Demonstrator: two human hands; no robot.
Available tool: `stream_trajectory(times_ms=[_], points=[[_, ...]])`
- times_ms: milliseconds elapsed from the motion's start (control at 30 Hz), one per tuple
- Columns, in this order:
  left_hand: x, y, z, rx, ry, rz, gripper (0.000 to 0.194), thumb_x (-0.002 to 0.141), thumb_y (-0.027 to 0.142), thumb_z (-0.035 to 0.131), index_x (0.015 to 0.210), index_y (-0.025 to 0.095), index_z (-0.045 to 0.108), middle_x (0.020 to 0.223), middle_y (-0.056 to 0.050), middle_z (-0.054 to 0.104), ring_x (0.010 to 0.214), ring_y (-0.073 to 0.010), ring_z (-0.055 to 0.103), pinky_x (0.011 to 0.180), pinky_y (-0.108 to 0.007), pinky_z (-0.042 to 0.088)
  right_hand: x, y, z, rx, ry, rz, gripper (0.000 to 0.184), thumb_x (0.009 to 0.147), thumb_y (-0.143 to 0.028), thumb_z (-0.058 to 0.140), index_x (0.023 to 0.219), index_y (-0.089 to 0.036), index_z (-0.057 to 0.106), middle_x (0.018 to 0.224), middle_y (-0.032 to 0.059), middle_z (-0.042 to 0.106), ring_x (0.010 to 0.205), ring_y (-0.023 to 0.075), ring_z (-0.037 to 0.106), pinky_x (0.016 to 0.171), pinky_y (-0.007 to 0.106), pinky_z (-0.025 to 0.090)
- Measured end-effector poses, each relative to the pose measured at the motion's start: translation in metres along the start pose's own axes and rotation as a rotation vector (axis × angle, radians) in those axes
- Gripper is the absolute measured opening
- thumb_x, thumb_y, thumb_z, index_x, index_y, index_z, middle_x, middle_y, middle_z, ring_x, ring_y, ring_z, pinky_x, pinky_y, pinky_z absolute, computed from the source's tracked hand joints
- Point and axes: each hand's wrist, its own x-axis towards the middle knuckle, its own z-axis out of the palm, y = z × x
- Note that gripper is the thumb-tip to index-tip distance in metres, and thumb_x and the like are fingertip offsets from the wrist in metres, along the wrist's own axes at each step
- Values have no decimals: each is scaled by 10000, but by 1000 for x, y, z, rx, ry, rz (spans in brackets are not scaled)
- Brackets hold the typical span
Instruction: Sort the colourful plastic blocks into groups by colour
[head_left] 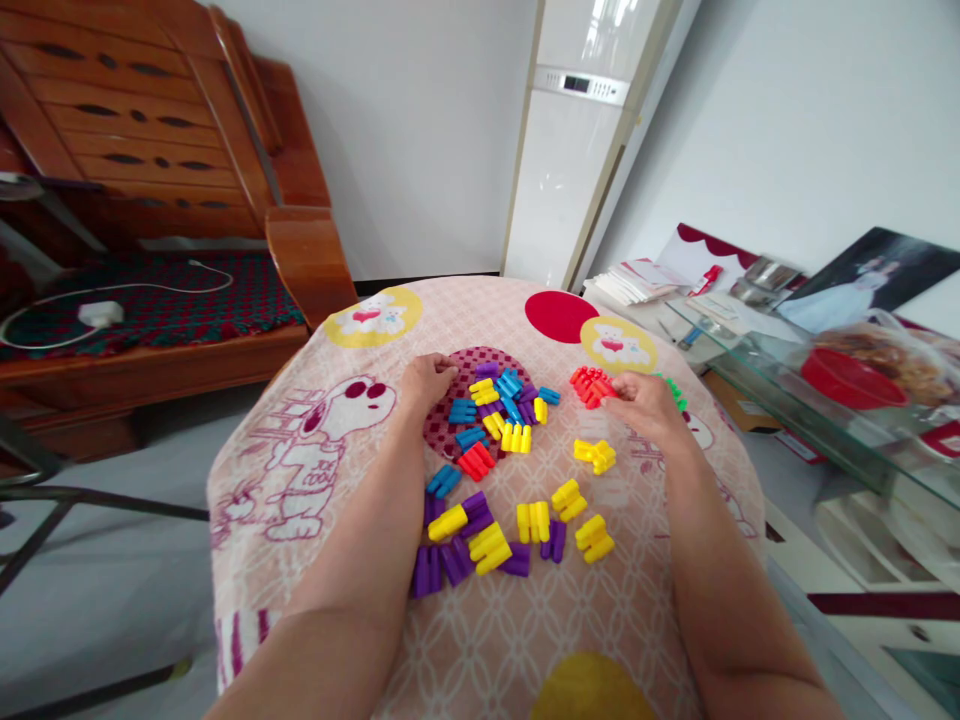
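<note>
Near the tablecloth's [465,655] right edge, right hand [646,405] pinches red blocks [589,387].

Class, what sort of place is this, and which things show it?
Probably a home's living room: there's a wooden bench with a woven-looking seat cover, what looks like a standing air conditioner, and a cartoon-print tablecloth.

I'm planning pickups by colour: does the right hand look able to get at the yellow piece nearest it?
Probably yes: only tablecloth appears to lie between the right hand and that yellow piece, though the hand is at the red blocks.
</note>
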Motion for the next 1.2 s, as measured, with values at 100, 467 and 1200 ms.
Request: stream_trajectory(times_ms=[100, 467, 1200], points=[[0, 0, 0, -6, -3, 4, 246, 839, 241, 617, 1030, 185, 761, 902, -57, 771, 825, -191, 694, 734, -254, 478, -2, -6, 11, -223, -87, -71, 140, 729, -268, 580, 623, -186, 621, 623, 12, 652, 626, 157, 582, 578, 242, 397], [1, -2, 1, -38, -16, 2, 252, 837, 247, 615, 1036, 186, 756, 896, -51, 773, 831, -186, 696, 739, -247, 491, 4, -9, 30, -444, -89, -40, 208, 781, -204, 546, 596, -187, 641, 617, 48, 652, 622, 166, 563, 587, 264, 336], [-2, 2, -1, -22, 0, -4, 225, 839, 218, 628, 1012, 186, 767, 942, -48, 779, 852, -182, 694, 729, -231, 487, -27, -85, 68, -273, -215, -401, 169, 934, -179, 547, 917, -178, 715, 911, 64, 721, 862, 172, 650, 760, 254, 435]])
